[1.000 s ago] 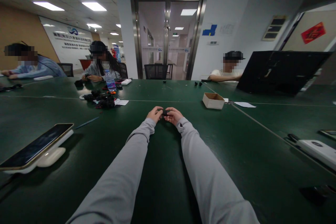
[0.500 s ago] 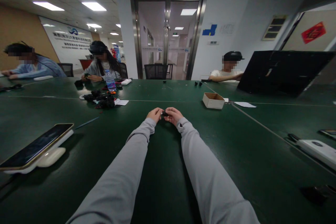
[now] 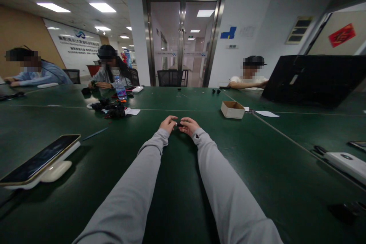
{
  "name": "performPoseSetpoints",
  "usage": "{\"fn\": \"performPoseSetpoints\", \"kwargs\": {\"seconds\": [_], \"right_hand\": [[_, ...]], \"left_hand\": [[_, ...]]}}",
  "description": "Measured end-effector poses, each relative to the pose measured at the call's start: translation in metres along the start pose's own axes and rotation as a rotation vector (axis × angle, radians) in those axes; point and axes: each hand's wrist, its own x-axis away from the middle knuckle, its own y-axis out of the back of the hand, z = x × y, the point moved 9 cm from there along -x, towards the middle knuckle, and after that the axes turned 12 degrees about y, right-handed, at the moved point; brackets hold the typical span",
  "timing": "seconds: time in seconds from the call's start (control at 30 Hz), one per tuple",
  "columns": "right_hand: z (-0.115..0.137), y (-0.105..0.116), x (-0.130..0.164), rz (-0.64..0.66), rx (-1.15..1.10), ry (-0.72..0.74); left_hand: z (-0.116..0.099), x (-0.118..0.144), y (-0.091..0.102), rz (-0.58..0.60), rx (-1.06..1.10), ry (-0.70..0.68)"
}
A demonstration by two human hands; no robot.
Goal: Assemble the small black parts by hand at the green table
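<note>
Above the green table (image 3: 177, 183), both hands meet over a small black piece with a silvery end (image 3: 178, 124); it is too small to name. My right hand (image 3: 189, 125) pinches its dark part between thumb and fingers. From the other side, my left hand (image 3: 168, 124) has its thumb and fingertips at the silvery end, with the index finger raised slightly off it. The fingers cover much of the piece.
A small open box (image 3: 232, 110) stands ahead right. Left are black parts in a pile (image 3: 111, 108), a water bottle (image 3: 120, 88) and a phone on a stand (image 3: 42, 160). A white device (image 3: 347, 166) lies right. Three people sit across, one by a large black panel (image 3: 314, 80).
My left index finger has lifted a little from the piece, while my right hand stays almost still. At far right, the black panel has shifted slightly to the right.
</note>
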Motion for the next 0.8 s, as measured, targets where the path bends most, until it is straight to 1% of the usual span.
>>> {"fn": "performPoseSetpoints", "kwargs": {"seconds": [0.1, 0.27, 0.37, 0.5, 0.67, 0.8], "right_hand": [[-0.0006, 0.0001, -0.0005, 0.002, 0.002, -0.001], [-0.0005, 0.0007, 0.0004, -0.010, 0.004, -0.003], [-0.0001, 0.0003, 0.0005, -0.006, 0.003, 0.001], [-0.0004, 0.0009, -0.0002, -0.008, 0.002, 0.001], [0.0002, 0.0003, -0.0006, 0.002, -0.001, 0.008], [0.0000, 0.0009, -0.0003, -0.006, 0.003, 0.005]], "left_hand": [[0.0002, 0.0011, -0.0015, 0.011, -0.001, 0.016], [-0.0018, 0.0023, -0.0030, 0.029, 0.017, 0.002], [0.0009, 0.0014, -0.0037, 0.032, -0.018, 0.023], [-0.0006, 0.0016, -0.0042, 0.049, 0.004, 0.006], [-0.0001, 0.0037, -0.0043, 0.053, -0.050, 0.039], [-0.0032, 0.0055, -0.0035, 0.047, -0.034, 0.019]]}}
